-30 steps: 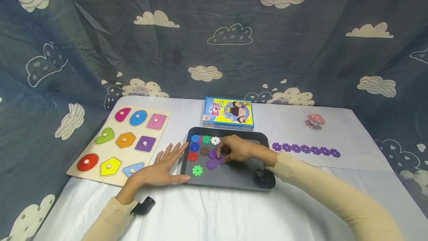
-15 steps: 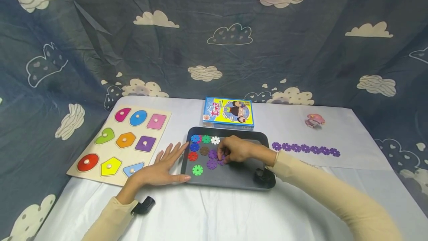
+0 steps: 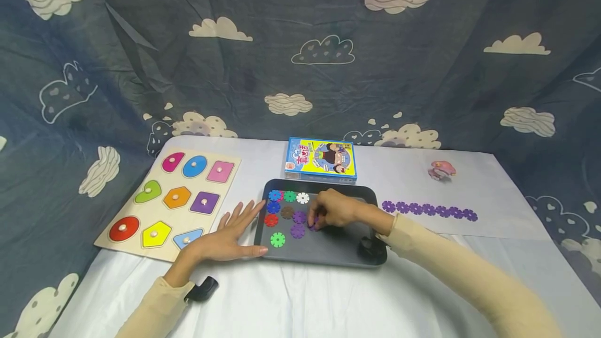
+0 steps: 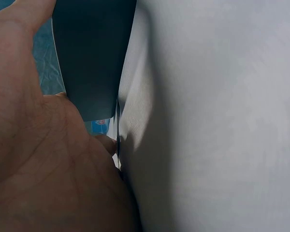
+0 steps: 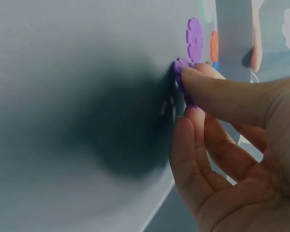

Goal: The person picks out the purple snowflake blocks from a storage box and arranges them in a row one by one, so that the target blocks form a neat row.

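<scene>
In the head view my right hand [image 3: 337, 208] is over the dark grey tray [image 3: 324, 253]. Its thumb and fingers pinch a purple notched plastic disc [image 5: 180, 70], clearest in the right wrist view. Two more purple discs [image 3: 298, 231] lie just left of the fingertips. Several other discs are at the tray's left side, among them a brown disc [image 3: 287, 212], a red disc [image 3: 271, 220] and a light green disc [image 3: 278, 239]. My left hand [image 3: 224, 241] has its fingers spread at the tray's left rim, thumb by the near left corner.
A row of joined purple discs [image 3: 429, 208] lies right of the tray. Behind the tray is a blue and yellow box [image 3: 321, 159]. A wooden shape puzzle [image 3: 183, 173] sits at the left, and a small pink toy [image 3: 442, 170] at the back right.
My right hand has shifted very slightly right and the pinched purple disc looks more tilted. My left hand stays in place.
</scene>
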`<state>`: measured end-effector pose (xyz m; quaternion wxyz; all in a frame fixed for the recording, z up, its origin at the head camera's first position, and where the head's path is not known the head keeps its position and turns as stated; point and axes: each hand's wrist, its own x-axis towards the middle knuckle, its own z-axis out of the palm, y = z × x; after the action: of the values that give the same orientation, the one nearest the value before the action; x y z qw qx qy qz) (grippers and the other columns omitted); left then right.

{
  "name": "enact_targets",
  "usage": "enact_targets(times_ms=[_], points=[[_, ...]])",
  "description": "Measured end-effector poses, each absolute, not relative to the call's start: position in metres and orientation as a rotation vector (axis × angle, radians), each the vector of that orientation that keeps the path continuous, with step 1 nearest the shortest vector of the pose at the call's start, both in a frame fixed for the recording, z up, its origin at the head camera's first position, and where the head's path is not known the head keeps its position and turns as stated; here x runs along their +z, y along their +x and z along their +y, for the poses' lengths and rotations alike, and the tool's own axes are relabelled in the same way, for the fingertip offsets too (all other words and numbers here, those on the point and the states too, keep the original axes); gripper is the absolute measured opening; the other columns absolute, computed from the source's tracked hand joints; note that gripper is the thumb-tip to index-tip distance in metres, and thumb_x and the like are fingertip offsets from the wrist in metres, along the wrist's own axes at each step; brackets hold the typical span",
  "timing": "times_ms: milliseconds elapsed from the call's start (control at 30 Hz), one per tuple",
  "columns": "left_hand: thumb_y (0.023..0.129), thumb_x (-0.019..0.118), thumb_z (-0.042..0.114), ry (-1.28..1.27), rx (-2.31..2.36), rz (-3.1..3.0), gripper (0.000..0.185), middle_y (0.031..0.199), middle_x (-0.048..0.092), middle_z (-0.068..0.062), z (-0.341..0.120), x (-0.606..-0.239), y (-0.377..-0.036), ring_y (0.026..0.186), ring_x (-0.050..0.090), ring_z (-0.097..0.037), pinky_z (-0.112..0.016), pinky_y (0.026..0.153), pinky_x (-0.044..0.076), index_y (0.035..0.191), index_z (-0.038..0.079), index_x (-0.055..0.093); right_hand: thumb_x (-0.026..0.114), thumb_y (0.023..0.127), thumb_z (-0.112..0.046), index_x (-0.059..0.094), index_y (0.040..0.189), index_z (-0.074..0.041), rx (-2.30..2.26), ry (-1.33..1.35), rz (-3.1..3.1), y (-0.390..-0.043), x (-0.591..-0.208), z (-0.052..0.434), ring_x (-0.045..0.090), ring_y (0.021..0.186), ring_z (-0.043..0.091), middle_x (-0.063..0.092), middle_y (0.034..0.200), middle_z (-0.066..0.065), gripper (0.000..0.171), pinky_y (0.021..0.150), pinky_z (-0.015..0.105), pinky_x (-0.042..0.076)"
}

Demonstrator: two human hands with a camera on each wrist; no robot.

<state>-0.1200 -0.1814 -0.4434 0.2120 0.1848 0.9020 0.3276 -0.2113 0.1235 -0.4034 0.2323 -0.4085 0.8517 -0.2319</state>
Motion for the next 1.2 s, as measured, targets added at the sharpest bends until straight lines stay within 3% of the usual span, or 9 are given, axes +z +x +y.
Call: enact_targets(times_ms=[333,600,1200], points=[[0.085,0.067,0.065,0.504,0.906,2.504,0.105,0.17,-0.006,-0.009,-0.181,-0.443,-0.12,0.155,-0.016,-0.036,-0.063,0.121,-0.011,0.161,0.04,-0.001,0.076,0.084,-0.002,0.079,0.094,-0.01,-0.72,-1.136,2.36,-0.21,-0.397,0.133,0.057,0.07,0.003,0.075,0.089,-0.002,0.013,0.064,0.018,0.049],[0.085,0.067,0.065,0.504,0.906,2.508,0.105,0.17,-0.007,-0.009,-0.182,-0.444,-0.119,0.154,-0.016,-0.036,-0.063,0.12,-0.011,0.16,0.041,-0.002,0.074,0.088,-0.003,0.077,0.099,-0.009,-0.83,-1.115,2.38,-0.211,-0.384,0.149,0.062,0.08,0.007,0.074,0.097,-0.001,0.013,0.075,0.022,0.055],[0.085,0.067,0.065,0.52,0.912,2.502,0.105,0.17,-0.007,-0.01,-0.181,-0.443,-0.12,0.154,-0.016,-0.036,-0.063,0.121,-0.011,0.161,0.04,-0.002,0.069,0.093,-0.004,0.077,0.104,-0.01,-1.069,-0.954,2.462,-0.212,-0.376,0.215,0.069,0.089,0.016,0.075,0.103,0.002,0.015,0.08,0.024,0.058]])
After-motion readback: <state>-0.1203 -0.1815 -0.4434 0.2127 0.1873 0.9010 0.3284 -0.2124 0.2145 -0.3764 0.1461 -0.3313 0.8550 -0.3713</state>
